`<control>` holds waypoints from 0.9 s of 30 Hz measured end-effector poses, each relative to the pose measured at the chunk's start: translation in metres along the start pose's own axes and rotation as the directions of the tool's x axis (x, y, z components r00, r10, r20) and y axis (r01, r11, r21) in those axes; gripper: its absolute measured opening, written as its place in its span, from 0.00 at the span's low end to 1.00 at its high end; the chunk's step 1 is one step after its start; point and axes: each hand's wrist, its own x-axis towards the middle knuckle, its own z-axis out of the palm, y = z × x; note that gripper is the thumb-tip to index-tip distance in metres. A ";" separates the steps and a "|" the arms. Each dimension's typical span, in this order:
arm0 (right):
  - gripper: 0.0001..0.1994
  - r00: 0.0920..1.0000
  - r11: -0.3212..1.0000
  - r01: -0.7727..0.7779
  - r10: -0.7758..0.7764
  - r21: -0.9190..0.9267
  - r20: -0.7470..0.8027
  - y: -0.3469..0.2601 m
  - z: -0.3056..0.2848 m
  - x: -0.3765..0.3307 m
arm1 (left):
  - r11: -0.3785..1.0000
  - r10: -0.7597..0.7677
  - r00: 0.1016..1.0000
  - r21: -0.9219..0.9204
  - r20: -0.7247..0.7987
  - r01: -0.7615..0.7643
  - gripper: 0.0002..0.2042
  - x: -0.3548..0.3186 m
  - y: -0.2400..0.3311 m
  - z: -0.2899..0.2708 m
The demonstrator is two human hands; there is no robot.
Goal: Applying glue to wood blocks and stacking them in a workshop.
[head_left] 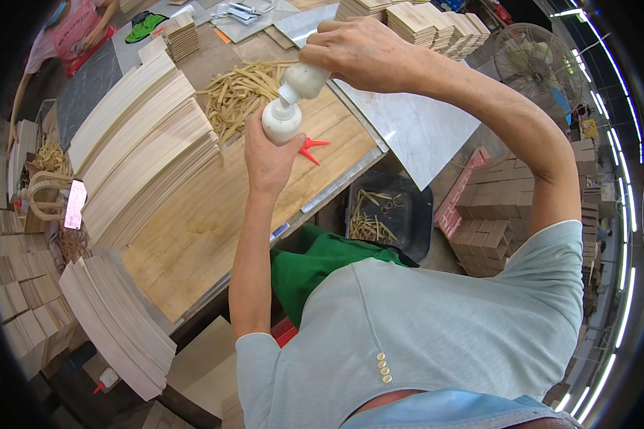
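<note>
Over the wooden work board (200, 250), my left hand (268, 161) is wrapped round a white squeeze bottle (280, 127) standing upright. A second white bottle (306, 81) is tipped upside down above it, gripped near its base by my right hand (368, 53). The two bottle necks meet mouth to mouth. Just right of the lower bottle, red pointed nozzle caps (311, 150) lie on the board. A heap of tan, band-like strips (240, 93) sits behind my left hand.
Stacked thin wooden boards (147, 136) cover the left side, with another stack (114, 322) nearer me. A grey sheet (415, 125) juts past the table's right edge. Below stands a black bin (423, 225) holding strips. A fan (537, 64) and a person in a pink apron (75, 36) are farther off.
</note>
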 end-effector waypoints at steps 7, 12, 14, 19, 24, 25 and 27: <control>0.10 1.000 0.999 -0.017 0.017 0.032 -0.005 0.002 0.003 -0.002 | 1.000 0.012 1.000 0.022 0.002 -0.012 0.32 0.000 -0.003 0.002; 0.10 0.999 0.998 -0.026 0.027 0.065 -0.017 0.003 0.009 -0.005 | 1.000 0.008 1.000 0.015 0.003 -0.008 0.32 0.001 -0.002 0.002; 0.10 0.999 0.997 -0.022 0.024 0.078 -0.033 0.005 0.012 -0.007 | 1.000 0.012 1.000 0.021 0.004 -0.013 0.32 0.001 -0.003 0.002; 0.10 0.997 0.997 -0.006 0.011 0.074 -0.070 0.005 0.015 -0.007 | 1.000 0.008 1.000 0.014 0.008 -0.008 0.32 0.002 -0.004 0.002; 0.10 0.995 0.998 0.016 -0.010 0.056 -0.098 0.006 0.014 -0.008 | 1.000 0.020 1.000 0.014 0.001 -0.020 0.31 0.003 -0.006 0.004; 0.10 0.995 0.998 0.015 -0.009 0.055 -0.099 0.007 0.014 -0.008 | 1.000 0.020 1.000 0.007 0.000 -0.020 0.31 0.003 -0.007 0.004; 0.10 0.995 0.998 0.013 -0.007 0.055 -0.100 0.007 0.014 -0.007 | 1.000 0.017 1.000 0.004 -0.003 -0.017 0.31 0.003 -0.006 0.004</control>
